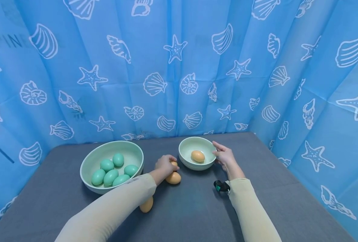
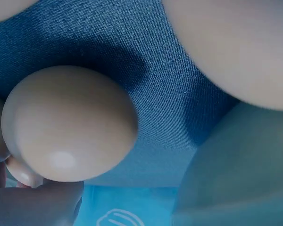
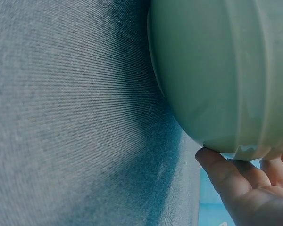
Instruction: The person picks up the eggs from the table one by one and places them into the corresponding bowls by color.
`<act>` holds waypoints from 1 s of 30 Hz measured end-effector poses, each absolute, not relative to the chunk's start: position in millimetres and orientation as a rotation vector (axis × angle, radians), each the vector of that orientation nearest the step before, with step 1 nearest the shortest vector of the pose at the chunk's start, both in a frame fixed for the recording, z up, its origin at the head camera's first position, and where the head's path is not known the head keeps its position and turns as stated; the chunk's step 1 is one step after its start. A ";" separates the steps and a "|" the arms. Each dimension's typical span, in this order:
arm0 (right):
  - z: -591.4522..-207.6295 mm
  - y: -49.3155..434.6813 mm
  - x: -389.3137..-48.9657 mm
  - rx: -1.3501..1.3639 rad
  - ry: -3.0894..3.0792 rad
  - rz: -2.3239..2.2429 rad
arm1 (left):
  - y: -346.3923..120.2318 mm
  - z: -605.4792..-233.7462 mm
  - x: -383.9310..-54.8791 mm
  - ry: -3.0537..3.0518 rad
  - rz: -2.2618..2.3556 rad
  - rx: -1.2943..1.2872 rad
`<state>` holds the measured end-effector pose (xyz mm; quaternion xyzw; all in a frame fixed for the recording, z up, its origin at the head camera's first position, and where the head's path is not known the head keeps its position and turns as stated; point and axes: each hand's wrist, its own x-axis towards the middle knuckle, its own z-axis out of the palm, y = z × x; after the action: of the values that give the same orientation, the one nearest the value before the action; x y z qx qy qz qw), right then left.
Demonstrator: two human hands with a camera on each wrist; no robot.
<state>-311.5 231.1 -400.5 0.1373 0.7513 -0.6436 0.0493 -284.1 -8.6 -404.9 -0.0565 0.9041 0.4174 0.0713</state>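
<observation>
My left hand [image 1: 164, 165] pinches a light-brown egg [image 1: 174, 163] just left of the small pale-green bowl [image 1: 197, 165]. Right beside it, a second brown egg [image 1: 173, 178] lies on the table; a third [image 1: 146, 204] is partly hidden by my left sleeve. With its thumb at the rim and fingers against the outside, my right hand [image 1: 225, 158] grips the small bowl's right side. One brown egg [image 1: 198, 156] rests in that bowl. In the left wrist view, part of the left hand [image 2: 42, 205] shows below a large, close egg [image 2: 70, 122].
A large pale-green bowl [image 1: 85, 168] with several green eggs [image 1: 110, 177] stands to the left, under the left forearm's far side. Dark grey cloth covers the table [image 1: 194, 215]. A blue curtain [image 1: 167, 111] with shell prints hangs behind and to the right.
</observation>
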 end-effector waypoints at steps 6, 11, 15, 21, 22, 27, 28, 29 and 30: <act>-400.5 231.9 -311.4 0.412 2.296 -1.944 | -7.4 -407.0 -286.2 2.735 1.246 -0.189; -401.5 231.3 -312.1 0.423 2.283 -1.955 | -8.3 -403.8 -283.4 2.662 1.344 -0.258; -400.6 230.6 -312.8 0.416 2.285 -1.964 | -10.6 -401.3 -284.4 2.663 1.386 -0.264; -399.6 230.4 -311.5 0.407 2.295 -1.948 | -17.2 -396.2 -287.1 2.660 1.463 -0.260; -399.6 230.5 -311.4 0.406 2.294 -1.950 | -18.2 -394.7 -287.1 2.643 1.494 -0.257; -400.8 230.8 -312.1 0.382 2.277 -1.981 | -21.5 -388.5 -287.5 2.557 1.649 -0.206; -400.9 231.0 -312.0 0.378 2.275 -1.984 | -21.8 -387.2 -287.0 2.531 1.683 -0.190; -400.9 231.1 -311.9 0.379 2.279 -1.979 | -21.8 -386.5 -286.8 2.504 1.716 -0.182; -400.8 231.2 -311.6 0.380 2.284 -1.973 | -21.8 -386.1 -286.6 2.478 1.744 -0.171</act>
<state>-311.6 231.2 -400.8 0.1248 0.7499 -0.6477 0.0501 -286.6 -21.8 -386.1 -0.0562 0.8153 0.5739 0.0530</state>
